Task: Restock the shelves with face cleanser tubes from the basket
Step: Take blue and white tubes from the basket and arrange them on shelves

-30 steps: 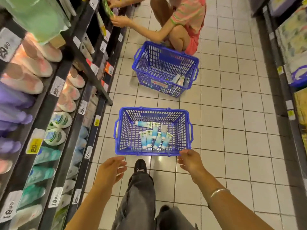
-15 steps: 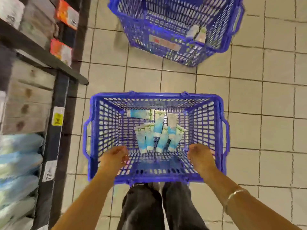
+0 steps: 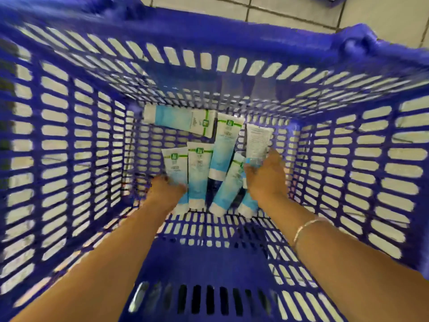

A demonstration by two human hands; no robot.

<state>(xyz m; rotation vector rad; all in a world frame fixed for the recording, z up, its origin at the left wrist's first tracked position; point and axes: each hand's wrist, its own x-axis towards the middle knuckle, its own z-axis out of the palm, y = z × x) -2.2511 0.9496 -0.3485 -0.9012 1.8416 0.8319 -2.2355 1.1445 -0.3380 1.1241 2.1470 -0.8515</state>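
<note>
Both hands reach down into the blue basket [image 3: 69, 135], where the face cleanser tubes [image 3: 199, 175] lie loose on its slotted bottom between and just beyond them. The left hand [image 3: 166, 190] rests on the lower end of the leftmost tube [image 3: 175, 167]; its fingers are hidden, so I cannot tell whether they grip. The right hand [image 3: 267, 175] curls its fingers round the lower part of a tube lying back-side up [image 3: 257, 141], with two slanted tubes partly under its palm. One more tube [image 3: 178, 119] lies crosswise beyond the left hand, against the far wall. A thin bracelet [image 3: 306, 225] circles the right wrist. Tiled floor [image 3: 290, 8] shows past the far rim.
</note>
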